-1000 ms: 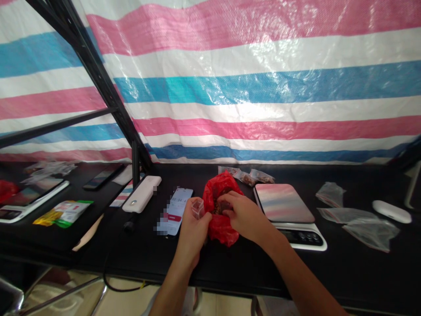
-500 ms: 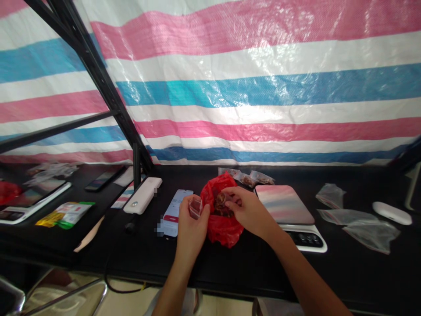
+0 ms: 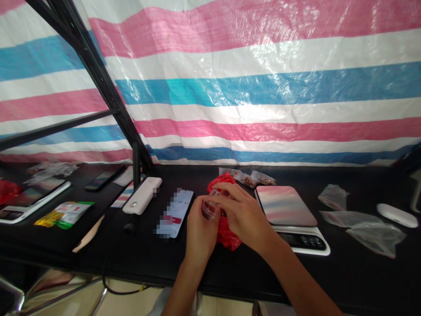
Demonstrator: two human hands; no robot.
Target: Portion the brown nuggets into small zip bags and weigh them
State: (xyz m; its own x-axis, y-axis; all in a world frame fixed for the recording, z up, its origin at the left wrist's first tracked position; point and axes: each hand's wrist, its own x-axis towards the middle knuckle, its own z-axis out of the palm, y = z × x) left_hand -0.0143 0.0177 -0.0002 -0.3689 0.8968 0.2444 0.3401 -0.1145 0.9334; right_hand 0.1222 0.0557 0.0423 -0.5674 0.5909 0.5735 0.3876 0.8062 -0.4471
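My left hand (image 3: 202,226) is closed around a small clear plastic bag (image 3: 209,208), its mouth held open and facing up. The fingers of my right hand (image 3: 241,210) are bent together over that mouth, touching or just above it; what they hold is hidden. Beneath and behind both hands a crumpled red plastic bag (image 3: 228,237) lies on the table, its contents mostly covered by my right hand. A kitchen scale (image 3: 286,206) with a shiny square plate stands just right of my right hand. Left of my left hand lies a phone (image 3: 177,213) with a timer on its screen.
Several filled clear bags (image 3: 248,179) lie behind the red bag. Flat clear zip bags (image 3: 376,237) and a white oval case (image 3: 397,215) are at the right. A white power bank (image 3: 143,195) lies near a black metal post (image 3: 136,162). Striped sheeting (image 3: 263,87) hangs behind.
My right hand has moved left and up from the brown pieces in the red bag to the clear bag's mouth. My left hand has shifted slightly right with the clear bag.
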